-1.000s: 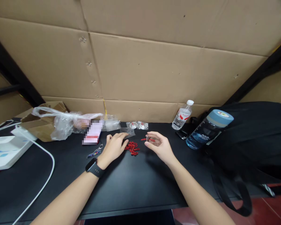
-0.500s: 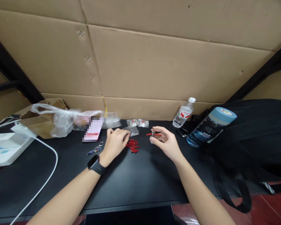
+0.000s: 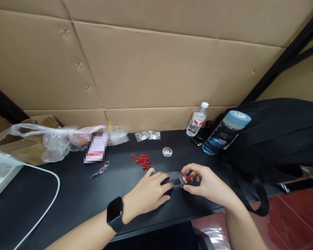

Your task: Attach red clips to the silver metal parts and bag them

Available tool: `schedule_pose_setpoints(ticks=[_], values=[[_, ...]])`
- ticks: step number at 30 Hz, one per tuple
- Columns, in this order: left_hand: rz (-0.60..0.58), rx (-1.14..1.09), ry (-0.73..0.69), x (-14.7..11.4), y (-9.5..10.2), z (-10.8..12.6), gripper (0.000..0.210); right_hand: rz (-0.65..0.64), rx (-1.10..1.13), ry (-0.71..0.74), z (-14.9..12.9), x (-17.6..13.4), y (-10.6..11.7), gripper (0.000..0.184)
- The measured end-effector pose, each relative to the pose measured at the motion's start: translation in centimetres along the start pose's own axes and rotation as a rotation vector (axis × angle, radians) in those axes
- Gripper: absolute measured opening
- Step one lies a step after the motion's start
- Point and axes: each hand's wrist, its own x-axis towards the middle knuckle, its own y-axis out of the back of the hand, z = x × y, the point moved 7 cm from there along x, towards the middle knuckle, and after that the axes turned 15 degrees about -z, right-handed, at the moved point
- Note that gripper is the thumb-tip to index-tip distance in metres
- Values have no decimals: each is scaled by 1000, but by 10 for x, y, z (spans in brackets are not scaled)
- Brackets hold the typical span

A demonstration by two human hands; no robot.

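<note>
Clear plastic, a small bag (image 3: 174, 176) lies near the front edge of the bench (image 3: 75, 201), between the two hands. The left hand (image 3: 151, 192), palm down, has its fingertips at the bag's left end; whether they pinch the film or merely press on it, I cannot tell. The right hand (image 3: 207, 182) grasps a shiny disc (image 3: 183, 178) between thumb and fingers, tilted on edge at the bag's right end, and a red cord (image 3: 190, 176) runs from the disc into the curl of those fingers. Whether the disc is partly inside the bag is too blurred to say. A second disc (image 3: 167, 152) rests flat on the bench beyond the bag, apart from both hands. Farther left, a loose heap of red cords (image 3: 144, 161) lies just beyond the left hand, untouched, with one strand set a little apart. Behind the heap, two wrapped discs (image 3: 147, 135) lie side by side near the cardboard wall (image 3: 156, 80). The keyring (image 3: 100, 172) and the phone (image 3: 96, 149) sit to the left of the heap, well clear of the fingers.
</note>
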Motion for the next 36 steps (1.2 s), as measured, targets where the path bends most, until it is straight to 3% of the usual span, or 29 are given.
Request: schedule_pose_setpoints(ticks=[6,16,20,25,27,30,36], values=[[6,-23,53,0,-5,-3,42,73,-34,-99,6,-22,-10,27],[-16,-45,-3,-2,-7,-4,45,168,-178,-134,14,1,-22,23],[-58,-51,-32,-3,-9,-5,52,168,-145,-101,18,9,-28,22],[-104,-92,-25,-3,-11,-7,48,116,-30,44,12,11,-36,2],[-110,-108,-23,-3,-12,-7,48,86,-31,84,8,10,-38,11],[-91,-121,-21,-4,-11,-6,49,112,-123,91,5,9,-39,11],[-19,-79,-18,-7,-7,-4,51,325,-463,58,0,13,-37,6]])
